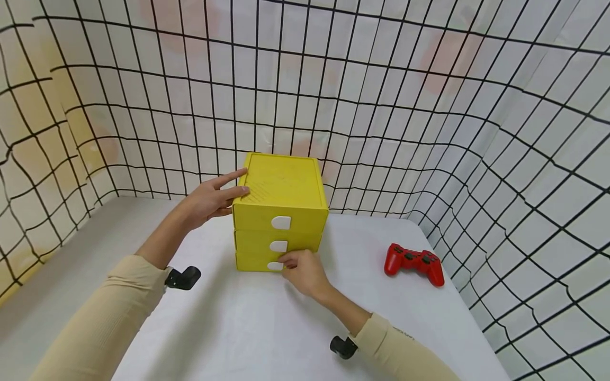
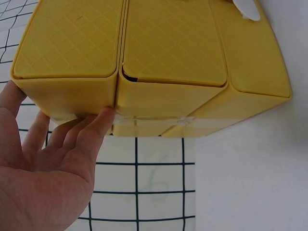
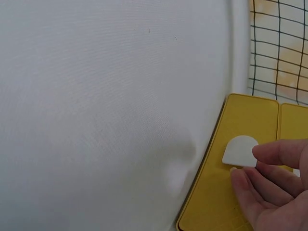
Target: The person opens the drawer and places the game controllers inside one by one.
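Note:
A yellow three-drawer box (image 1: pixel 288 180) stands on the white table, each drawer front bearing a white rounded pull tab. My left hand (image 1: pixel 207 201) steadies the box at its upper left, fingers spread and fairly straight over the top edge and side. In the left wrist view its fingers (image 2: pixel 96 130) lie along the side of the top drawer section. My right hand (image 1: pixel 307 272) is at the lowest drawer, thumb and fingers pinching the edge of its white pull tab (image 3: pixel 240 151). All drawers look closed in the head view.
A red game controller (image 1: pixel 413 263) lies on the table to the right of the box. Black wire grid panels (image 1: pixel 295 95) with white sheeting behind them enclose the back and sides. The white tabletop (image 1: pixel 257 328) extends in front of the box.

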Demonstrator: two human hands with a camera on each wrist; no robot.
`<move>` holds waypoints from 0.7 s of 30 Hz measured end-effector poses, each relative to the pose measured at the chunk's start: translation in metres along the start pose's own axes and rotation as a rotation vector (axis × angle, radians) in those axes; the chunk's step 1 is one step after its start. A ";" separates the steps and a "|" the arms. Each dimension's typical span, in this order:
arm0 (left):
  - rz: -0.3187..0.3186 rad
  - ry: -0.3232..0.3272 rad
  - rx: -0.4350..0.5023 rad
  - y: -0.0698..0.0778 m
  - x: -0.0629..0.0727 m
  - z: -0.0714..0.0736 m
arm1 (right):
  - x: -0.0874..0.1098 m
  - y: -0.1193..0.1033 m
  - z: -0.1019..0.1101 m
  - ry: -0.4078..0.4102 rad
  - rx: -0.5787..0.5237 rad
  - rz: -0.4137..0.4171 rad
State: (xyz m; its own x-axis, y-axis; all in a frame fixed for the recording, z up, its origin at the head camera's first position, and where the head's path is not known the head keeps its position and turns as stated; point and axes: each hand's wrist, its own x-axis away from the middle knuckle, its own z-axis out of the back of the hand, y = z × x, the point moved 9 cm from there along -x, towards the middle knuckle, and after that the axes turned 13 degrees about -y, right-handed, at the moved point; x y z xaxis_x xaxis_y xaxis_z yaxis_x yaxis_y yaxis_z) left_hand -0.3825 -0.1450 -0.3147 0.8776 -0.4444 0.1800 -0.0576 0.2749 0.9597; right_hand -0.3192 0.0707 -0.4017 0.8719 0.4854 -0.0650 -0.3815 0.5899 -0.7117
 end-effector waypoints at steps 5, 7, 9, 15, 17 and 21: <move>-0.006 -0.009 0.008 0.001 0.001 -0.003 | 0.001 -0.001 0.001 0.001 0.005 0.012; -0.006 -0.011 0.007 0.001 0.002 -0.003 | 0.001 -0.002 0.001 0.000 0.016 0.018; -0.007 -0.010 0.011 0.000 0.002 -0.003 | 0.002 -0.002 0.001 -0.001 0.026 0.024; -0.007 -0.005 -0.001 0.000 0.002 -0.004 | 0.004 -0.005 0.001 0.000 0.035 0.039; -0.010 -0.005 -0.011 0.000 0.002 -0.004 | 0.004 -0.004 0.001 -0.011 0.037 0.026; -0.014 0.001 -0.026 0.001 0.002 -0.004 | 0.006 -0.004 -0.003 -0.058 0.046 -0.009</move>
State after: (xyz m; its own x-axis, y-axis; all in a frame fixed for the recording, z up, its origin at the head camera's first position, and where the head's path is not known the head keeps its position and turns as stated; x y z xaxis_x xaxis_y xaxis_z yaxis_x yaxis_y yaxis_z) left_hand -0.3794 -0.1425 -0.3144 0.8785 -0.4480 0.1662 -0.0326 0.2907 0.9563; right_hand -0.3118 0.0694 -0.4010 0.8566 0.5158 -0.0170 -0.3884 0.6228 -0.6792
